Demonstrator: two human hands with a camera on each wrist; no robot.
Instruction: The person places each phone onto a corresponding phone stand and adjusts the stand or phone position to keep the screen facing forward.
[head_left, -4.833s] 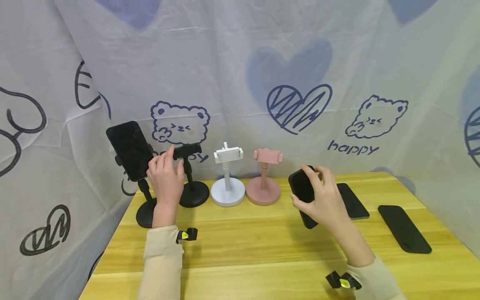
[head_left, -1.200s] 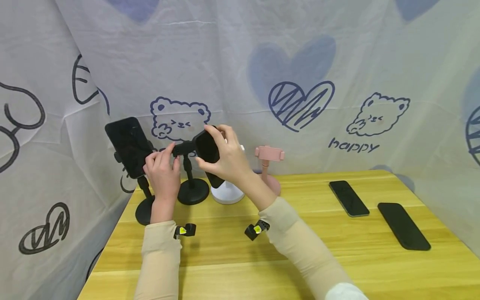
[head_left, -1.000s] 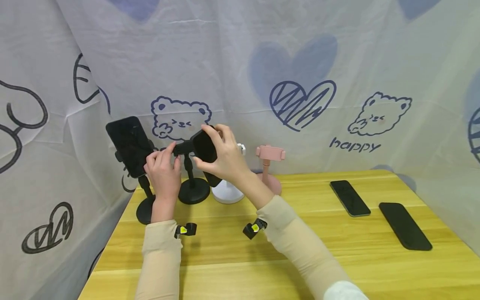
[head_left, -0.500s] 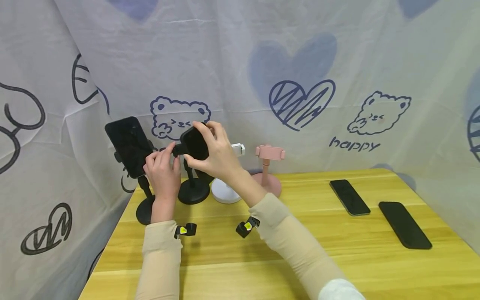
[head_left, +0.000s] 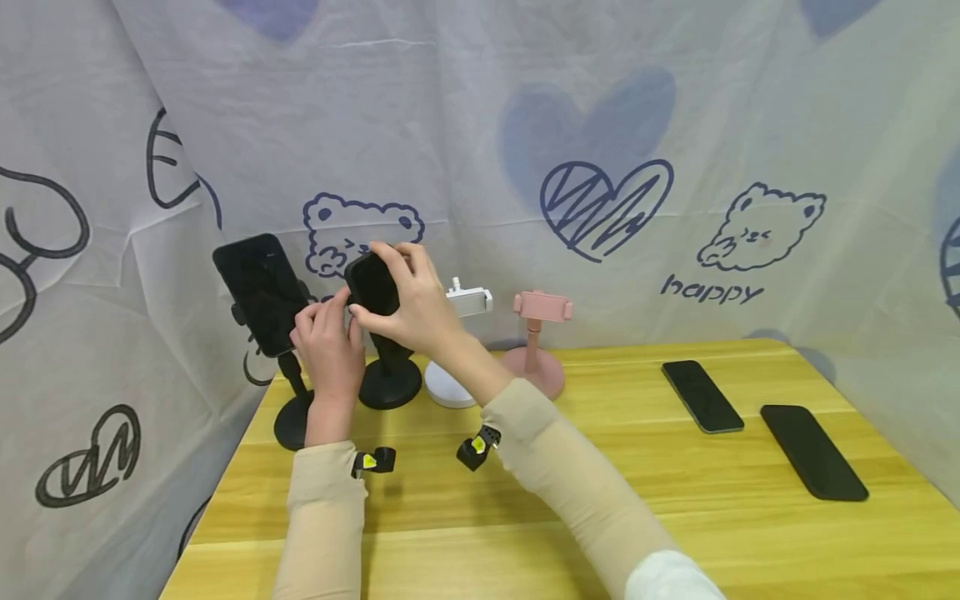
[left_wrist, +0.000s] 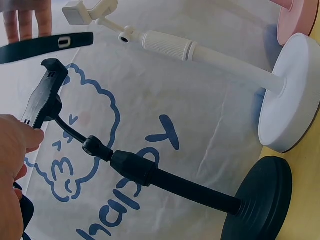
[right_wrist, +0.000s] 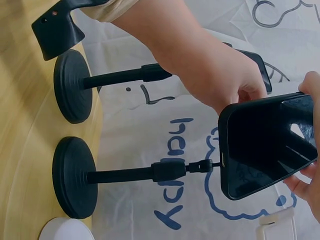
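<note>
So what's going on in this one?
A person's left hand grips the clamp of a black stand, while the right hand holds a phone right by it, not yet seated. The other black stand already bears a second phone. The white stand and pink stand hold none. Two more phones lie on the table.

Mounted phone (head_left: 258, 293) obstructs left of black stand (head_left: 390, 385), white stand (head_left: 471, 303) (partly hidden) right; passage noted between pink stand (head_left: 543, 307) and nearest flat phone (head_left: 702, 396).
</note>
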